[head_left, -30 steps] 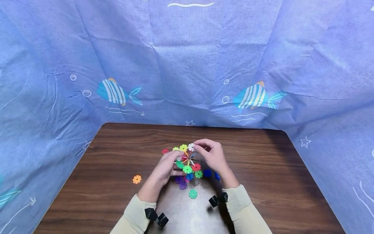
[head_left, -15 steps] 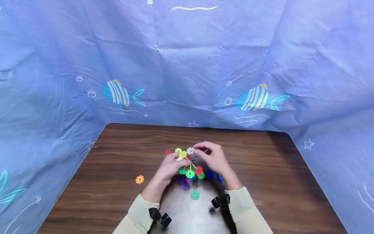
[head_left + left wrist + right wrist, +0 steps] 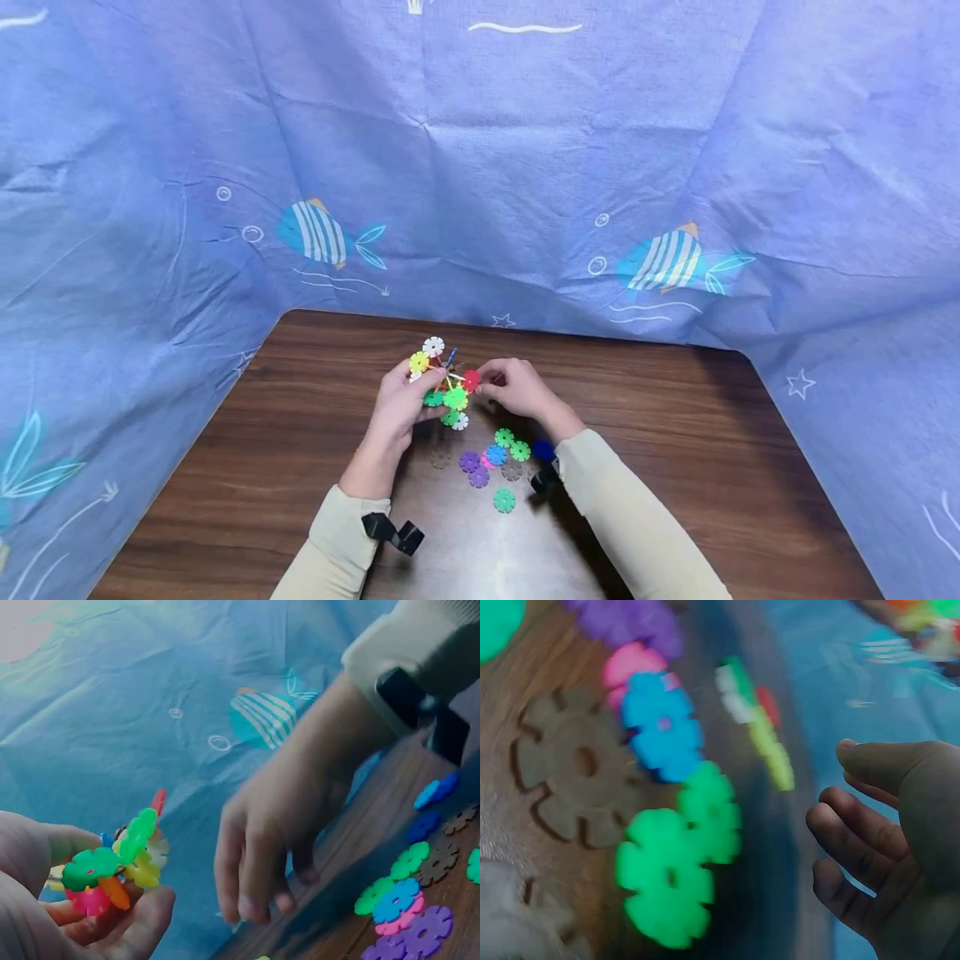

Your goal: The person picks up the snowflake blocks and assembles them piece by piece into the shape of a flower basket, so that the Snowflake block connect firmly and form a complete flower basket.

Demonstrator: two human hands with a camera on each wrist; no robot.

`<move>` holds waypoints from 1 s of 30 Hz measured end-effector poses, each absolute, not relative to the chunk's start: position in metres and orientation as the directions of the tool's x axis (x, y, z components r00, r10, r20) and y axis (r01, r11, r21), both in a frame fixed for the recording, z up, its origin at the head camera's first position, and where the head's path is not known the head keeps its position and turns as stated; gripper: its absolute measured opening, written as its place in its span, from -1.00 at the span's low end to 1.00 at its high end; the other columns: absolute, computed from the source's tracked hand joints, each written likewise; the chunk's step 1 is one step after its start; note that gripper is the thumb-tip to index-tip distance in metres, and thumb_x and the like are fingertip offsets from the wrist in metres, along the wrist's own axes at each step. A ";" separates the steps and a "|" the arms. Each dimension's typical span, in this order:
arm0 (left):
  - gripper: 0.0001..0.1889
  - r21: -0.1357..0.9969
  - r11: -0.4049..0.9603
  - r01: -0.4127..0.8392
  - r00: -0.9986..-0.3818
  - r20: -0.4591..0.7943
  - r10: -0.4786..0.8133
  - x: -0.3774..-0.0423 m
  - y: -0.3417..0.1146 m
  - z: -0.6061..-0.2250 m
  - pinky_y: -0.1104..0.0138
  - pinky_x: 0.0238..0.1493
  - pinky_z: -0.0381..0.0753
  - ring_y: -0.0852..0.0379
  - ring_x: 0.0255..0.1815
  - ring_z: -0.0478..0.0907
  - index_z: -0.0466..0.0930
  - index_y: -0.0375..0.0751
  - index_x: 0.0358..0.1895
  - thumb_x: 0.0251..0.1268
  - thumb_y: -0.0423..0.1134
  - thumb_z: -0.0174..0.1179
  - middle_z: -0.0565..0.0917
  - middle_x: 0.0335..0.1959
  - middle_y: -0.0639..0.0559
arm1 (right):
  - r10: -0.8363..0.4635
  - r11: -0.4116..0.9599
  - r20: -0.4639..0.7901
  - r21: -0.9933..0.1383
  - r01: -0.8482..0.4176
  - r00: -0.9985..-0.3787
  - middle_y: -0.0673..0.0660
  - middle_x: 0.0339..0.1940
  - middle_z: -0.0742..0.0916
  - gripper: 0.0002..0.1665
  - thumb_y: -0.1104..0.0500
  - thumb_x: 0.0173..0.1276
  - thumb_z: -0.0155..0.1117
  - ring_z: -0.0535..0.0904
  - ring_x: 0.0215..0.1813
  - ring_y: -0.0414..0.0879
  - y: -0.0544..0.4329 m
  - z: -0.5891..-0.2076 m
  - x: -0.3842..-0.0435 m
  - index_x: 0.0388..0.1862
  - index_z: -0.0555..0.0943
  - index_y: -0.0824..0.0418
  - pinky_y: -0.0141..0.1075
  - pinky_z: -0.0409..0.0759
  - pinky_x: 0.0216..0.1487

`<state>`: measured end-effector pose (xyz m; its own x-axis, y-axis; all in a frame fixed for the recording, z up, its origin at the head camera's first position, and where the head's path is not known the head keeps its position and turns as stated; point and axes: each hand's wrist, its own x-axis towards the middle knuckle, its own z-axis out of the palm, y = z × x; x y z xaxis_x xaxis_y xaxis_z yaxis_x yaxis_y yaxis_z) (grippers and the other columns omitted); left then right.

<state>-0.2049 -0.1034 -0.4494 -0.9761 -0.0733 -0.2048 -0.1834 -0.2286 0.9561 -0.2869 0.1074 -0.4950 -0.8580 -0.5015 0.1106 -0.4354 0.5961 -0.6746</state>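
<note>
My left hand [image 3: 393, 408] holds a many-coloured cluster of slotted flower-shaped plastic discs [image 3: 455, 397] above the table, thumb on the near side. In the left wrist view, green, yellow, orange and pink discs of this cluster [image 3: 94, 868] show between thumb and fingers. A white disc [image 3: 433, 347] sticks out at its top and a red disc [image 3: 470, 381] at its right. My right hand [image 3: 521, 387] is just right of the red disc. In the right wrist view that hand's fingers [image 3: 855, 840] are loosely bent with nothing between them.
Loose discs lie on the dark wooden table [image 3: 660, 467] below the hands: purple [image 3: 478, 477], light blue [image 3: 497, 454], green [image 3: 505, 500], dark blue [image 3: 543, 451] and brown [image 3: 512, 469]. A blue fish-print cloth [image 3: 480, 167] hangs behind the table.
My left hand has moved left with the cluster and turned it. The right hand has let go of the white disc, which now sits on the cluster's top, and is beside the red one.
</note>
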 end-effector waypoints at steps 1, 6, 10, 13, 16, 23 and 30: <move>-0.64 0.955 -0.231 -0.184 -0.976 -0.205 -0.069 -0.205 -0.104 -0.449 0.20 -0.35 0.80 0.14 -0.39 0.71 0.52 -0.36 0.19 0.43 -0.28 0.27 0.72 -0.25 -0.08 | -0.514 0.611 0.088 -0.661 -0.436 -0.854 0.02 -0.14 0.82 -0.72 0.14 0.39 0.41 0.72 -0.16 -0.16 0.104 -0.498 -0.288 0.05 0.74 0.14 -0.24 0.70 -0.03; -0.67 0.956 -0.224 -0.189 -0.978 -0.204 -0.044 -0.203 -0.101 -0.449 0.19 -0.34 0.80 0.13 -0.36 0.70 0.52 -0.30 0.20 0.48 -0.25 0.21 0.67 -0.22 -0.07 | -0.499 0.689 0.019 -0.597 -0.410 -0.866 0.12 0.02 0.80 -0.59 0.14 0.39 0.39 0.73 0.04 0.01 0.085 -0.507 -0.288 0.18 0.68 0.19 -0.12 0.69 0.13; -0.68 0.961 -0.216 -0.175 -0.980 -0.191 -0.055 -0.203 -0.100 -0.449 0.22 -0.38 0.78 0.14 -0.38 0.69 0.53 -0.29 0.18 0.49 -0.24 0.22 0.68 -0.24 -0.06 | -0.447 0.773 0.010 -0.498 -0.392 -0.894 0.13 0.03 0.79 -0.60 0.15 0.38 0.40 0.71 0.10 0.07 0.075 -0.507 -0.287 0.18 0.70 0.18 -0.07 0.67 0.17; -0.68 0.960 -0.222 -0.169 -0.981 -0.185 -0.054 -0.203 -0.100 -0.449 0.23 -0.40 0.77 0.14 -0.40 0.69 0.53 -0.31 0.17 0.48 -0.25 0.22 0.70 -0.23 -0.10 | -0.421 0.819 -0.010 -0.434 -0.376 -0.907 0.07 -0.15 0.80 -0.66 0.15 0.39 0.41 0.71 -0.06 0.02 0.071 -0.508 -0.288 0.13 0.72 0.14 -0.11 0.69 0.02; -0.68 0.959 -0.224 -0.172 -0.981 -0.187 -0.046 -0.203 -0.099 -0.449 0.19 -0.37 0.79 0.14 -0.41 0.69 0.54 -0.31 0.17 0.47 -0.26 0.22 0.70 -0.21 -0.14 | -0.401 0.838 -0.024 -0.413 -0.356 -0.916 0.06 -0.23 0.77 -0.65 0.15 0.35 0.45 0.69 -0.13 -0.01 0.069 -0.508 -0.289 0.11 0.72 0.15 -0.13 0.68 -0.06; -0.70 0.961 -0.200 -0.190 -0.976 -0.207 -0.069 -0.204 -0.099 -0.449 0.09 -0.24 0.81 0.15 -0.38 0.68 0.57 -0.28 0.15 0.47 -0.25 0.23 0.68 -0.24 -0.06 | -0.386 0.785 0.061 -0.503 -0.362 -0.921 0.11 -0.18 0.76 -0.73 0.26 0.25 0.49 0.69 -0.07 0.06 0.074 -0.509 -0.291 -0.07 0.68 0.17 -0.08 0.68 0.03; -0.72 0.960 -0.214 -0.182 -0.978 -0.199 -0.060 -0.203 -0.095 -0.450 0.28 -0.36 0.72 0.20 -0.36 0.64 0.58 -0.30 0.11 0.43 -0.28 0.24 0.68 -0.31 0.04 | -0.327 0.654 0.179 -0.666 -0.359 -0.928 0.00 -0.30 0.81 -0.82 0.33 0.28 0.39 0.73 -0.21 -0.14 0.094 -0.500 -0.288 -0.18 0.71 0.10 -0.18 0.70 -0.03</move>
<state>-0.2031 -0.0955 -0.4497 -0.9781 -0.0597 -0.1992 -0.1824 -0.2141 0.9596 -0.2877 0.0938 -0.4996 -0.9278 -0.3275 0.1785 -0.3589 0.6539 -0.6660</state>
